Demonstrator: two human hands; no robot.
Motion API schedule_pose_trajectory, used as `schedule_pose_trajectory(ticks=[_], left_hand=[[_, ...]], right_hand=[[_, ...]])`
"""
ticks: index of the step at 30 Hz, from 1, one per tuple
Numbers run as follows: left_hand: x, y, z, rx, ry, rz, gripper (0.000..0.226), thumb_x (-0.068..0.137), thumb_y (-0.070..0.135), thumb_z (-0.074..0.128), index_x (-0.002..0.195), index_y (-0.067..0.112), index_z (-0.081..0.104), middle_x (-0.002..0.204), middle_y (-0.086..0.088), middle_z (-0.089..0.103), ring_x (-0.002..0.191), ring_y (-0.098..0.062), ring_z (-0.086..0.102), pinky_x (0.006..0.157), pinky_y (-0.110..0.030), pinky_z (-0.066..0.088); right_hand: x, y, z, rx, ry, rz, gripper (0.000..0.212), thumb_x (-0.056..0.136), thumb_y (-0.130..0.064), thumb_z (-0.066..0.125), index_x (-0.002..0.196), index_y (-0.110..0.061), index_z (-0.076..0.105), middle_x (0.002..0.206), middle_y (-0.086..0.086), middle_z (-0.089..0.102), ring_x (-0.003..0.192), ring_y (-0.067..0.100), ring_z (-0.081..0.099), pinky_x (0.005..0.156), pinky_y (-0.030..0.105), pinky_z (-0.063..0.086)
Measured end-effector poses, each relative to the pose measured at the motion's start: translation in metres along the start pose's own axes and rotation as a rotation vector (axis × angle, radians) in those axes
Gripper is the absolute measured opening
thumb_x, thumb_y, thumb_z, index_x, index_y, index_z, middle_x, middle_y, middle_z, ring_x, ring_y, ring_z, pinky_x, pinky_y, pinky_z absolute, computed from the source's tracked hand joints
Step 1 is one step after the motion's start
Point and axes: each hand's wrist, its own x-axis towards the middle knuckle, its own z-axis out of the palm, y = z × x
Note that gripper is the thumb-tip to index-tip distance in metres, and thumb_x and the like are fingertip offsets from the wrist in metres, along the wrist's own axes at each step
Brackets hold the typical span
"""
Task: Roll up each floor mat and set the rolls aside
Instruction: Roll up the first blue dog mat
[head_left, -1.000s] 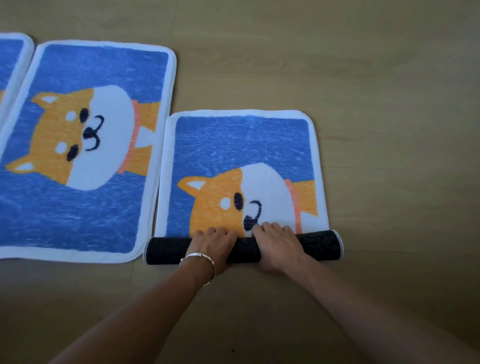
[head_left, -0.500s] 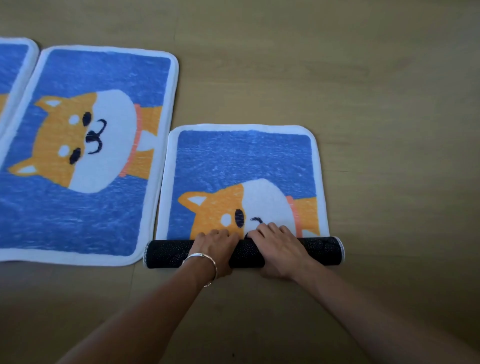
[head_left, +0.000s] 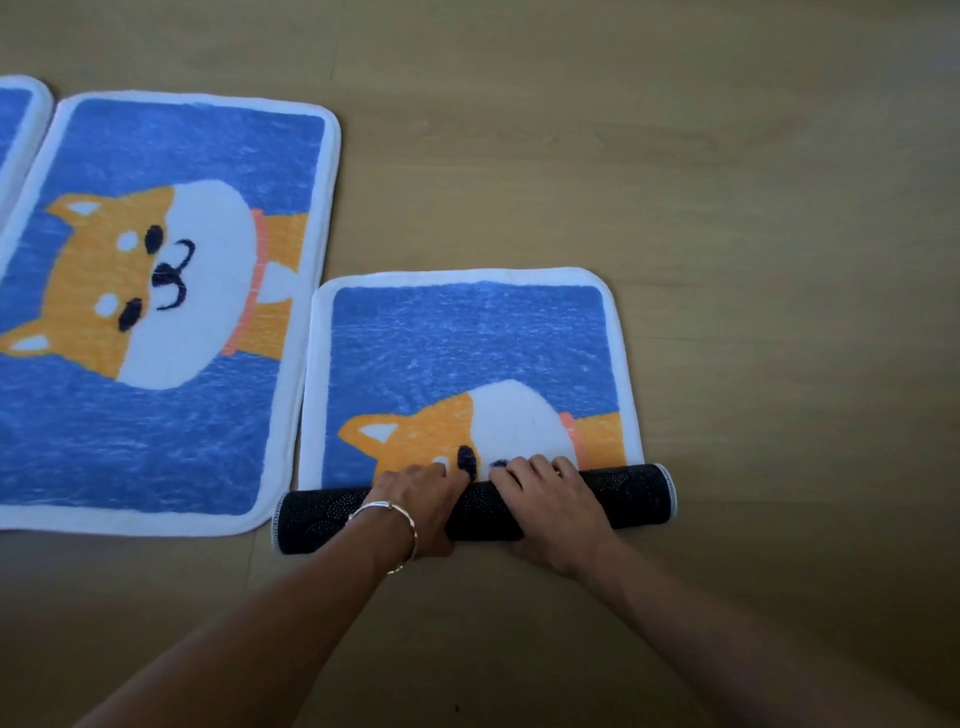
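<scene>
- gripping the roll (head_left: 636, 493) with left hand (head_left: 423, 501) and right hand (head_left: 548, 501), fingers curled over its top.
- push evenly toward the far edge of the mat (head_left: 467, 332), ends square, wrap tight.

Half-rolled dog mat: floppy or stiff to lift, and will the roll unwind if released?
Probably floppy: the mat curls into a tight roll, its flat part hugging the floor. May loosen if released; the left hand and right hand both grip it. Dotted dark backing looks grippy, so sliding seems unlikely.
</scene>
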Motion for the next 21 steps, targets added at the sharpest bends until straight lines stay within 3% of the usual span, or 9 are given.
schedule_pose_trajectory(ticks=[3,6,9,12,14,16,18,19,21], left_hand=[[-0.006,-0.003,0.009,0.075,0.145,0.056,0.073,0.077,0.048,0.064,0.136,0.025,0.028,0.125,-0.003,0.046,0.110,-0.026,0.049,0.084,-0.041,0.042],[-0.010,-0.001,0.015,0.149,0.243,0.049,0.079,0.073,0.050,0.067,0.135,0.024,0.026,0.123,-0.004,0.046,0.107,-0.027,0.049,0.083,-0.041,0.043],[-0.003,0.002,0.008,0.035,0.095,-0.018,0.057,0.079,0.038,0.064,0.127,0.025,0.037,0.119,-0.004,0.048,0.106,-0.027,0.051,0.085,-0.041,0.043],[0.005,0.000,-0.001,-0.109,0.009,-0.012,0.056,0.074,0.040,0.068,0.124,0.029,0.044,0.115,-0.002,0.054,0.107,-0.026,0.055,0.083,-0.036,0.044],[0.003,0.000,0.002,-0.064,0.086,0.025,0.064,0.074,0.046,0.067,0.130,0.029,0.041,0.116,-0.002,0.052,0.107,-0.026,0.054,0.083,-0.038,0.043],[-0.002,-0.002,0.010,0.035,0.245,0.073,0.081,0.068,0.052,0.070,0.137,0.028,0.034,0.115,-0.002,0.051,0.103,-0.027,0.053,0.082,-0.041,0.042],[-0.004,-0.005,0.020,0.148,0.343,0.079,0.098,0.050,0.056,0.080,0.131,0.025,0.034,0.102,-0.003,0.056,0.087,-0.027,0.058,0.070,-0.042,0.046],[-0.005,-0.004,0.023,0.168,0.356,0.057,0.097,0.046,0.055,0.082,0.126,0.025,0.034,0.097,-0.003,0.057,0.080,-0.026,0.059,0.065,-0.042,0.047],[-0.003,-0.002,0.018,0.143,0.313,0.007,0.078,0.060,0.047,0.078,0.121,0.025,0.034,0.099,-0.003,0.055,0.083,-0.027,0.058,0.066,-0.041,0.047]], right_hand=[[0.009,0.003,-0.008,0.114,-0.127,0.031,0.054,0.075,-0.037,0.068,0.122,-0.017,0.048,0.113,0.004,0.051,0.103,0.025,0.049,0.086,0.039,0.039],[0.023,0.011,-0.019,0.287,-0.285,0.056,0.058,0.073,-0.042,0.068,0.122,-0.021,0.046,0.112,0.001,0.050,0.105,0.022,0.049,0.089,0.037,0.040],[0.015,0.010,-0.011,0.149,-0.137,-0.038,0.062,0.070,-0.041,0.070,0.123,-0.020,0.048,0.108,0.001,0.051,0.098,0.021,0.050,0.086,0.036,0.041],[0.004,-0.002,0.001,-0.021,0.057,0.003,0.061,0.051,-0.035,0.082,0.104,-0.018,0.059,0.087,0.002,0.057,0.076,0.022,0.055,0.067,0.036,0.045],[0.006,-0.005,0.000,0.007,0.040,0.068,0.051,0.058,-0.027,0.077,0.104,-0.019,0.056,0.091,0.003,0.056,0.081,0.024,0.054,0.071,0.038,0.043],[0.015,0.001,-0.010,0.121,-0.063,0.078,0.045,0.075,-0.029,0.065,0.115,-0.021,0.047,0.105,0.003,0.052,0.098,0.025,0.050,0.085,0.041,0.037],[0.026,0.010,-0.021,0.256,-0.167,0.103,0.048,0.076,-0.037,0.064,0.119,-0.024,0.045,0.107,0.001,0.050,0.102,0.023,0.048,0.092,0.043,0.032],[0.029,0.012,-0.025,0.271,-0.197,0.104,0.052,0.074,-0.039,0.065,0.120,-0.024,0.045,0.108,0.000,0.050,0.103,0.022,0.048,0.093,0.043,0.031],[0.028,0.011,-0.022,0.181,-0.137,0.061,0.056,0.073,-0.036,0.067,0.123,-0.023,0.045,0.110,0.001,0.049,0.104,0.022,0.047,0.092,0.041,0.034]])
